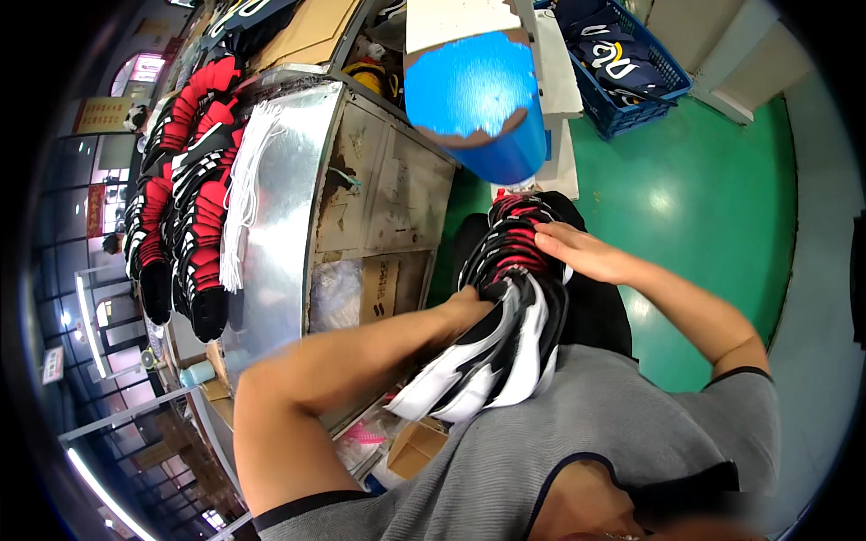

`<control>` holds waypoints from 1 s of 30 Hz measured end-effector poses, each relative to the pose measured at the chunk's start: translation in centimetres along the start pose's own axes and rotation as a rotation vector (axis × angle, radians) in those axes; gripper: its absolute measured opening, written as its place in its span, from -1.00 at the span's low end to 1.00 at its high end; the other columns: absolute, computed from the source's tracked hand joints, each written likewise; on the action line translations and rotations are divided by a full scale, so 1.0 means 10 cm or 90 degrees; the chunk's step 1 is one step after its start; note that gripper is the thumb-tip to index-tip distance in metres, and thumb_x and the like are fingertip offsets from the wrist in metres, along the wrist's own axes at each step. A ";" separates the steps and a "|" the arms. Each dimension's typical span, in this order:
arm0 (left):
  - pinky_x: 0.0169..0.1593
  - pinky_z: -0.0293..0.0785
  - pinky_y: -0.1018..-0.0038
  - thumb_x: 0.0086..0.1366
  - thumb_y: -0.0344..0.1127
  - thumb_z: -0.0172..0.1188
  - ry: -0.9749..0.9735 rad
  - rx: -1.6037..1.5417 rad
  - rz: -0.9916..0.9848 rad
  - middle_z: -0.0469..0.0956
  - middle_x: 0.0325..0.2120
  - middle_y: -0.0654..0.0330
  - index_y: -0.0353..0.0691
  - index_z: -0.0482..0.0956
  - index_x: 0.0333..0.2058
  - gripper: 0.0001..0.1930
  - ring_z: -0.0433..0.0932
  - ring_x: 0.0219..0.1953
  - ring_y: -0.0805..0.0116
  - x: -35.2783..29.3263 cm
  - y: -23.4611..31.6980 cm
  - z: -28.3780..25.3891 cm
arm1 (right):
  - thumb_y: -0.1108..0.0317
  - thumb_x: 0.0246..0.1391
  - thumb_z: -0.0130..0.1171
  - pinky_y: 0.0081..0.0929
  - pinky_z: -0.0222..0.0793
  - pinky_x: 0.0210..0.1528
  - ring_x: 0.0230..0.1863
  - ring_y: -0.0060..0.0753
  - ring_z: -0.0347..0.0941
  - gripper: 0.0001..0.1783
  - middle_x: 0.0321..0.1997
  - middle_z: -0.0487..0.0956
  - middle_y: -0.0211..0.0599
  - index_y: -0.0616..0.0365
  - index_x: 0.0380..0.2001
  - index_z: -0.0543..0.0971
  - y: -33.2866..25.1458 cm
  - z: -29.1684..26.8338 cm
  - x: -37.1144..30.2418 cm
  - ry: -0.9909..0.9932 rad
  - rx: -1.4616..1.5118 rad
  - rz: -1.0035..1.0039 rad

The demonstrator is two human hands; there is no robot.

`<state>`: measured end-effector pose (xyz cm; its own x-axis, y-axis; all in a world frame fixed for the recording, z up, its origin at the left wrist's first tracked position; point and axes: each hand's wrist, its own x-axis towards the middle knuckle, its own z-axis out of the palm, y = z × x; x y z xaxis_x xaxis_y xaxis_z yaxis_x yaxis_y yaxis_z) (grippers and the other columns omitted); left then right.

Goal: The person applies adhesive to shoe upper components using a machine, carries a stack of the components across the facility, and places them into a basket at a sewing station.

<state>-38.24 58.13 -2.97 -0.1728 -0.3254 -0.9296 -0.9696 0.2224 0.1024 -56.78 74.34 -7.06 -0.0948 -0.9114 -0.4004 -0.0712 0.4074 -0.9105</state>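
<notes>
A thick row of nested shoe uppers [516, 242], black with red linings, rests on my lap. At the end toward my belly, the uppers show long white and black sides [478, 379]. My right hand [582, 252] lies against the row's right side, its fingers stretched out and close together. Against the left side is my left hand [465, 308]; its fingers are hidden by the uppers and my own wrist. Just beyond the row's far end stands a blue cylindrical machine part [478, 99] with a worn, peeling top.
On my left is a metal-topped bench [281, 234] carrying a bundle of white laces [245, 198] and stacked red-and-black uppers [203, 243]. A blue crate [622, 113] of dark pieces stands on the green floor [704, 198] at far right. An open cardboard box [417, 449] sits low left.
</notes>
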 end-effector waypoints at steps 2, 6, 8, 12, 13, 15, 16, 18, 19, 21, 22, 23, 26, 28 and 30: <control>-0.05 0.45 0.31 -0.02 -0.15 0.23 0.072 0.057 0.005 0.50 -0.10 -0.18 -0.53 0.43 -0.05 -0.39 0.51 -0.03 0.03 -0.10 0.10 0.09 | -0.39 0.06 -0.13 -0.17 -0.20 0.38 0.40 -0.20 -0.08 -0.02 0.38 0.06 -0.04 0.18 0.30 0.09 -0.33 0.05 -0.20 -0.158 0.354 0.120; -0.17 0.47 0.33 -0.25 -0.32 0.39 0.138 -0.001 0.011 0.57 -0.23 -0.12 -0.52 0.56 -0.25 -0.47 0.58 -0.21 0.11 -0.10 0.13 0.25 | 0.04 -0.12 0.25 0.03 0.24 0.12 0.18 -0.19 0.28 -0.15 0.26 0.24 -0.09 0.13 0.23 0.22 -0.51 0.21 0.09 -0.306 0.122 0.214; -0.27 0.48 0.36 -0.25 -0.36 0.37 0.101 -0.085 0.011 0.57 -0.33 -0.08 -0.51 0.58 -0.33 -0.56 0.58 -0.33 0.13 0.01 0.09 0.31 | 0.23 -0.17 0.23 -0.12 0.42 -0.05 0.03 -0.23 0.40 -0.21 0.13 0.34 -0.08 0.15 0.19 0.25 -0.37 0.27 0.27 -0.308 0.067 0.166; -0.21 0.51 0.32 -0.17 -0.27 0.43 0.174 -0.032 0.044 0.51 -0.20 -0.14 -0.53 0.31 -0.04 -0.27 0.59 -0.30 0.04 0.20 0.05 0.37 | 0.33 -0.22 0.29 -0.38 0.29 0.11 0.16 -0.29 0.26 -0.19 0.20 0.28 -0.13 0.18 0.18 0.25 -0.21 0.20 0.56 -0.341 0.060 0.084; -0.18 0.52 0.31 -0.16 -0.22 0.45 0.200 -0.024 0.088 0.47 -0.12 -0.16 -0.54 0.17 0.07 -0.12 0.59 -0.29 -0.01 0.20 0.04 0.36 | 0.31 -0.24 0.31 -0.44 0.15 0.20 0.24 -0.30 0.15 -0.19 0.20 0.27 -0.10 0.20 0.17 0.27 -0.21 0.19 0.59 -0.319 -0.129 -0.038; -0.25 0.59 0.28 -0.14 -0.16 0.45 0.130 0.022 0.149 0.40 -0.05 -0.19 -0.56 0.00 0.12 -0.01 0.59 -0.30 -0.05 0.12 -0.04 0.30 | 0.27 -0.26 0.34 -0.42 0.09 0.23 0.27 -0.29 0.10 -0.17 0.18 0.29 -0.09 0.19 0.15 0.28 -0.23 0.24 0.65 -0.345 -0.168 -0.024; -0.30 0.61 0.29 -0.10 -0.13 0.44 0.071 -0.020 0.174 0.41 -0.08 -0.20 -0.55 0.02 0.11 -0.03 0.60 -0.31 -0.01 0.05 -0.10 0.24 | 0.25 -0.28 0.36 -0.40 0.11 0.22 0.26 -0.27 0.11 -0.14 0.17 0.28 -0.06 0.18 0.16 0.25 -0.25 0.28 0.68 -0.363 -0.161 -0.036; -0.35 0.62 0.33 0.02 -0.04 0.36 -0.114 -0.035 0.189 0.46 -0.15 -0.19 -0.55 0.03 0.11 -0.09 0.61 -0.30 0.10 -0.06 -0.28 0.02 | 0.21 -0.29 0.40 -0.36 0.08 0.25 0.27 -0.20 0.11 -0.08 0.18 0.27 -0.03 0.16 0.18 0.20 -0.28 0.40 0.72 -0.364 -0.240 0.005; -0.36 0.61 0.36 0.10 0.01 0.31 -0.203 0.014 0.185 0.49 -0.18 -0.16 -0.56 0.04 0.12 -0.11 0.60 -0.28 0.18 -0.09 -0.38 -0.12 | 0.19 -0.29 0.41 -0.34 0.04 0.29 0.29 -0.15 0.09 -0.06 0.19 0.25 -0.02 0.16 0.19 0.18 -0.29 0.45 0.74 -0.365 -0.270 0.008; -0.37 0.62 0.38 0.23 -0.01 0.17 -0.320 0.032 0.291 0.55 -0.32 -0.12 -0.50 0.12 0.10 -0.28 0.63 -0.41 0.19 0.03 -0.52 -0.45 | 0.20 -0.31 0.43 -0.33 0.04 0.29 0.27 -0.09 0.12 -0.06 0.17 0.26 0.00 0.15 0.17 0.19 -0.29 0.50 0.76 -0.330 -0.314 0.020; -0.44 0.58 0.45 0.28 -0.09 0.12 -0.327 -0.009 0.350 0.58 -0.44 -0.05 -0.44 0.31 0.01 -0.48 0.64 -0.46 0.22 0.17 -0.59 -0.64 | 0.20 -0.31 0.43 -0.32 0.04 0.29 0.27 -0.07 0.12 -0.06 0.17 0.25 0.00 0.13 0.17 0.20 -0.29 0.51 0.79 -0.330 -0.312 0.021; -0.52 0.51 0.53 0.27 -0.18 0.13 -0.231 -0.014 0.444 0.60 -0.48 -0.01 -0.36 0.44 -0.09 -0.63 0.62 -0.54 0.28 0.39 -0.59 -0.85 | 0.23 -0.29 0.42 -0.32 0.03 0.30 0.26 -0.09 0.12 -0.08 0.17 0.24 -0.03 0.11 0.17 0.20 -0.29 0.50 0.79 -0.332 -0.309 0.013; -0.44 0.41 0.54 0.24 -0.37 0.06 0.079 -0.472 0.603 0.52 -0.49 0.20 -0.25 0.38 -0.06 -0.71 0.43 -0.54 0.50 1.23 -0.45 -1.29 | 0.25 -0.24 0.39 -0.29 0.07 0.28 0.23 -0.04 0.14 -0.11 0.15 0.22 0.01 0.09 0.17 0.16 -0.33 0.46 0.84 -0.337 -0.301 -0.025; -0.09 0.39 0.44 0.15 -0.51 -0.02 0.214 -0.517 0.623 0.50 -0.08 0.22 -0.28 0.12 0.17 -0.44 0.46 -0.19 0.40 1.81 -0.19 -1.47 | 0.30 -0.23 0.38 -0.29 0.02 0.31 0.26 -0.04 0.12 -0.11 0.16 0.21 -0.01 0.11 0.18 0.16 -0.39 0.45 0.86 -0.342 -0.267 -0.034; 0.04 0.32 0.39 0.07 -0.58 -0.08 0.337 -0.528 0.667 0.45 0.03 0.18 -0.30 0.04 0.21 -0.34 0.43 -0.05 0.26 2.27 0.19 -1.56 | 0.36 -0.23 0.38 -0.27 -0.02 0.33 0.28 -0.05 0.08 -0.11 0.17 0.19 -0.04 0.09 0.19 0.16 -0.47 0.46 0.88 -0.333 -0.246 -0.039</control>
<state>-46.74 36.80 -18.37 -0.7208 -0.6887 -0.0787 -0.1453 0.0391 0.9886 -52.69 64.16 -6.78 0.4094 -0.8022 -0.4347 -0.4216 0.2562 -0.8698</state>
